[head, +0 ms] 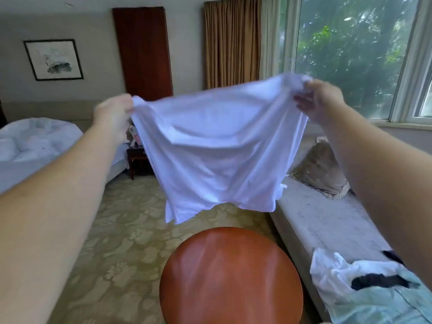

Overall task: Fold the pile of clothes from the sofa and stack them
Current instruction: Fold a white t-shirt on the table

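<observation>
Just below the outstretched arms stands a round reddish-brown counter on a floral carpet. To its right, on the near end of the pale sofa, lies the pile of clothes: crumpled white, black and pale blue-green pieces. Farther out and higher, a white garment hangs spread in the air between both hands, above the counter and touching neither it nor the sofa. The left hand pinches its upper left corner; the right hand grips the bunched upper right corner, and the cloth sags between them. Beyond it, a brown cushion leans at the sofa's far end. A bed with white bedding lies to the left, a dark nightstand beside it. Farthest are the window, a tan curtain and a framed picture.
</observation>
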Available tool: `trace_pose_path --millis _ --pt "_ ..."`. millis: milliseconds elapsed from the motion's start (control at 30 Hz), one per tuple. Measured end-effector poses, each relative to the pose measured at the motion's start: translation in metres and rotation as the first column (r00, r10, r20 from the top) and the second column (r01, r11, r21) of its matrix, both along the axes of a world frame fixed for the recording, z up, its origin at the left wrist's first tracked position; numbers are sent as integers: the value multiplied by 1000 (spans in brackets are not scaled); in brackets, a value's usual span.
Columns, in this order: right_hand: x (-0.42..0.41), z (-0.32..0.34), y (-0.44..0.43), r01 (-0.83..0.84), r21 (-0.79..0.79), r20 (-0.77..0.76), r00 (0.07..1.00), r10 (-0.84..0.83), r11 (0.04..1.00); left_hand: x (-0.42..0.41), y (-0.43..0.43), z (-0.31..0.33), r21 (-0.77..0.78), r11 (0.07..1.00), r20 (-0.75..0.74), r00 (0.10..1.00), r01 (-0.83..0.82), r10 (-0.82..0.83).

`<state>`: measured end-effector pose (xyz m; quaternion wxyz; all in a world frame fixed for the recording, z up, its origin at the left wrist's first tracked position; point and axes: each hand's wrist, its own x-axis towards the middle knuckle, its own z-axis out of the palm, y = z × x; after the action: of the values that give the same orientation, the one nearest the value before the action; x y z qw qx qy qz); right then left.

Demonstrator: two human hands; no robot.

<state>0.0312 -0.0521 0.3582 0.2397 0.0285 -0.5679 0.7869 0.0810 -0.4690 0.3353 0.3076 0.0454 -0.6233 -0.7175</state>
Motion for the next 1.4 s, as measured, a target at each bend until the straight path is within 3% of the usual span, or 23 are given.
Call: trace_pose_path --millis 133,233,300,367,467,567,633,733,833,900,1067,1133,1267,1400 --pt "38 -92 49 -46 190 288 958 -11 981 55 15 -86 -273 945 311 946 180 -90" --pt "71 -161 81 -310 348 522 848 92 885 72 9 -141 -357 839 627 771 411 -112" --pt "84 -194 97 -463 454 662 747 59 761 82 13 -169 -402 703 771 632 586 -85" --pt "98 -218 101 -676 483 810 586 8 557 84 21 -195 -376 534 888 459 757 -25" --pt "111 -250 101 -873 399 916 368 -157 280 83 38 -224 -179 298 982 154 938 106" --pt "115 -280 96 -921 341 909 272 -314 189 73 43 -244 -33 314 988 -17 949 156" --pt "103 -300 95 -884 414 878 325 -352 218 61 41 -257 -77 358 980 5 930 198" --pt "68 -331 80 -744 646 725 527 -444 172 33 40 -288 -246 346 948 151 905 279" --pt "29 -360 38 -710 703 636 644 -425 -25 -3 49 -337 -434 332 895 359 837 265" --pt "7 -382 4 -659 746 591 719 -366 -90 -22 61 -369 -523 273 848 460 807 262" --pt "-25 -462 -64 -684 729 643 697 -317 -27 -53 93 -437 -597 208 796 541 775 272" --pt "-26 -491 -86 -693 719 650 700 -296 -60 -58 100 -463 -603 169 788 549 779 279" --pt "-18 -539 -100 -587 799 537 794 -286 -130 -50 100 -511 -648 115 730 571 753 376" --pt "-10 -547 -93 -523 827 448 835 -320 -206 -42 101 -518 -701 90 672 614 707 414"
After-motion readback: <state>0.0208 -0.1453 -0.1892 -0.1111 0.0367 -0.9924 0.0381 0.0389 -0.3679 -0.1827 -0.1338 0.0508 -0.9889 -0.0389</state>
